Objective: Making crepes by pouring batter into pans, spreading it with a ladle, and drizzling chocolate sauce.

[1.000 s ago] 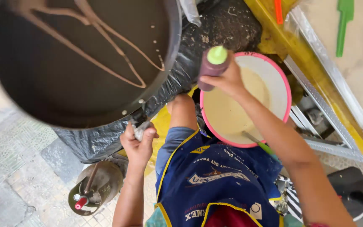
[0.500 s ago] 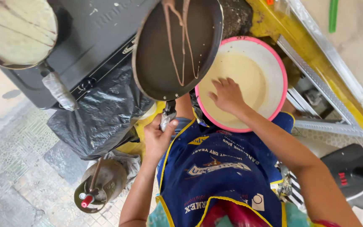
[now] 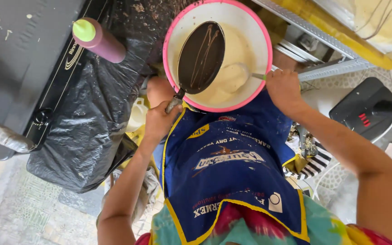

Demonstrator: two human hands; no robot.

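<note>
Two hands busy at pink-rimmed batter bowl (image 3: 262,43), which sits just ahead of both, btwn them. Dark pan (image 3: 201,56) w/ brown drizzle lines hangs tilted over bowl's left half; long axis runs from handle near L hand (image 3: 159,120) up and away, face toward bowl. L hand fully closed on handle. R hand (image 3: 284,88) closed on ladle (image 3: 239,75), scoop in batter, stem pointing right. Squeeze bottle (image 3: 98,41) lies well left of L hand.

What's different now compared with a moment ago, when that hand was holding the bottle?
The right hand let go of the maroon squeeze bottle with the green cap, now lying on the black stove, and took the ladle handle in the pink-rimmed batter bowl. The left hand swung the dark round pan over the bowl. It still grips the handle.
</note>
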